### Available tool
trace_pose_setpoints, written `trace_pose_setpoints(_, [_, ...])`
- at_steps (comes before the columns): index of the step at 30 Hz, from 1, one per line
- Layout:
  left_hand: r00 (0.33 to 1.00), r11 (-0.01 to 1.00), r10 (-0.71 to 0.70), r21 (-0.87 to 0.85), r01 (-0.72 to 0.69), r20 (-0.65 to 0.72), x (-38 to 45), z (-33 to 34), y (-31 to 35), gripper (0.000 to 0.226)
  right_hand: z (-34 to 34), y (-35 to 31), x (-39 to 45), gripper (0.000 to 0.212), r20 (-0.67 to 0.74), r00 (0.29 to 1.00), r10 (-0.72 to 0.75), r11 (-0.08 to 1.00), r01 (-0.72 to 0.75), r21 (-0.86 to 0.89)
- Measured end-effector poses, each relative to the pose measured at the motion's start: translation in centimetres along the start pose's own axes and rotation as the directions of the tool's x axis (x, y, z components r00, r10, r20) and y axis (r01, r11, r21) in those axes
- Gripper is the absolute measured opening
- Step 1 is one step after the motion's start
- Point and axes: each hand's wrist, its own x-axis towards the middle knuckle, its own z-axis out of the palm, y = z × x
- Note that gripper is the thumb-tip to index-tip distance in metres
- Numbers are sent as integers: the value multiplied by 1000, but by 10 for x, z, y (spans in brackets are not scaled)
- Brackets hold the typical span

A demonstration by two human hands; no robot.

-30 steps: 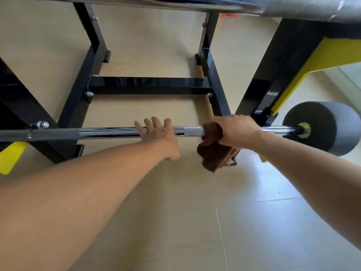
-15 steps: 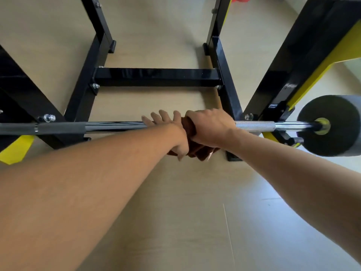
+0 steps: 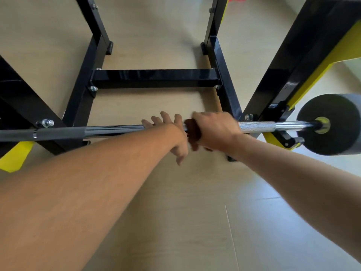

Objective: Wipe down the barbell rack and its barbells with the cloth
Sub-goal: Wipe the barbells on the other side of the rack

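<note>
A chrome barbell [image 3: 259, 127] lies across the lowest pegs of the black and yellow rack [image 3: 154, 78], with a grey weight [image 3: 332, 124] on its right end. My right hand [image 3: 214, 130] grips a brown cloth [image 3: 192, 132] wrapped round the bar's middle. My left hand [image 3: 168, 128] lies over the bar just left of the cloth, fingers straight, thumb hanging below. The two hands touch. Most of the cloth is hidden under my right hand.
Black rack legs [image 3: 222, 75] and a crossbar stand on the beige floor [image 3: 175, 222] beyond the bar. Yellow plates [image 3: 15, 159] stick out at lower left and at upper right. A bolt [image 3: 46, 123] juts from the left upright.
My right hand slid the cloth leftward along the bar until it met my left hand, then stayed there. The view tilted down a little.
</note>
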Motion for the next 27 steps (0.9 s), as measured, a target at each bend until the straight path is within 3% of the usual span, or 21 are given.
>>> trace_pose_setpoints(2, [1000, 1000, 10, 7, -10, 1, 0, -2, -2, 140, 2, -23, 14, 28, -32, 995, -96, 995, 96, -5])
trace_pose_setpoints(5, [1000, 1000, 27, -7, -27, -13, -1, -3, -6, 133, 2, -1, 8, 25, -31, 991, -128, 992, 127, -29])
trace_pose_setpoints(8, [999, 999, 40, -22, -41, -27, -3, -3, -4, 131, -1, 56, -18, 28, 33, 999, 16, 996, -13, -84])
trace_pose_setpoints(11, [996, 997, 59, -38, -62, -65, -3, 3, -7, 128, -4, 104, -44, 30, 5, 987, 163, 979, -161, -120])
trace_pose_setpoints(15, [979, 985, 139, -85, -153, -146, -4, 15, -12, 125, -9, 92, -52, 28, -6, 969, 248, 961, -247, -126])
trace_pose_setpoints(17, [974, 981, 144, -107, -164, -173, -2, 17, -14, 123, -10, 65, -36, 28, -3, 977, 212, 974, -211, -85])
trace_pose_setpoints(20, [975, 979, 139, -126, -162, -172, -2, 17, -12, 125, -8, 5, -3, 34, 43, 999, 22, 999, -21, -33])
trace_pose_setpoints(22, [979, 982, 125, -124, -145, -161, -3, 15, -12, 127, -2, -21, 12, 27, 20, 998, -57, 998, 57, -26])
trace_pose_setpoints(24, [981, 983, 128, -115, -146, -146, -3, 13, -13, 126, 1, -15, 11, 21, -16, 998, -61, 998, 60, -32])
trace_pose_setpoints(27, [979, 980, 147, -115, -163, -140, -3, 12, -13, 124, -3, 38, -13, 20, 61, 997, 49, 998, -46, -45])
